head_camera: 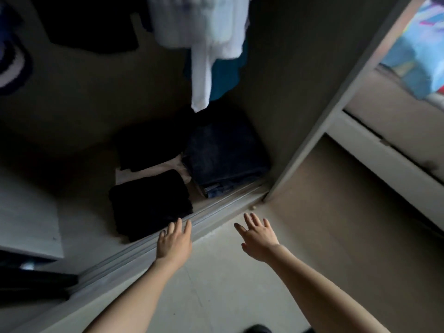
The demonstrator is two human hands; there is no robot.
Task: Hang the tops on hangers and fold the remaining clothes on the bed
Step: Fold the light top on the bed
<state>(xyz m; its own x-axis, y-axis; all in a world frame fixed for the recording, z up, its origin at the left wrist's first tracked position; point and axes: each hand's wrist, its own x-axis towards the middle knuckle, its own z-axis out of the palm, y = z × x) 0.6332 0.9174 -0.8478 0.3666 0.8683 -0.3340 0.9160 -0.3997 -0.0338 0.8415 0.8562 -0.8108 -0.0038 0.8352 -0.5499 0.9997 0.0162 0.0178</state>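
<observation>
Since there's only the head view, all of this comes from it. Left hand [174, 241] is flat, fingers spread, grasping nothing, fingertips at the edge of the folded black stack [150, 204] on the closet floor [79, 227], just over the sliding-door track [211, 212]. Right hand [258, 235] is also released and empty, hovering over the room floor [216, 284] outside the track. Folded jeans [227, 155] sit deeper in, beside the black stack, with a pale garment [153, 170] between and under them. White tops [204, 32] hang above, a teal one [227, 75] behind them; the hangers are out of frame. Bed [396, 121] is well apart at right, with a blue patterned cloth [422, 46] on it.

Risks, my read:
- Black stack sits close to the track; a careless push spills it onto the rails and blocks the door.
- Closet is dark, frame blurred; easy to grab the wrong pile.
- One-handed lift would unfold the stack.
- Head close under the hanging white tops; a snag could pull one off.
</observation>
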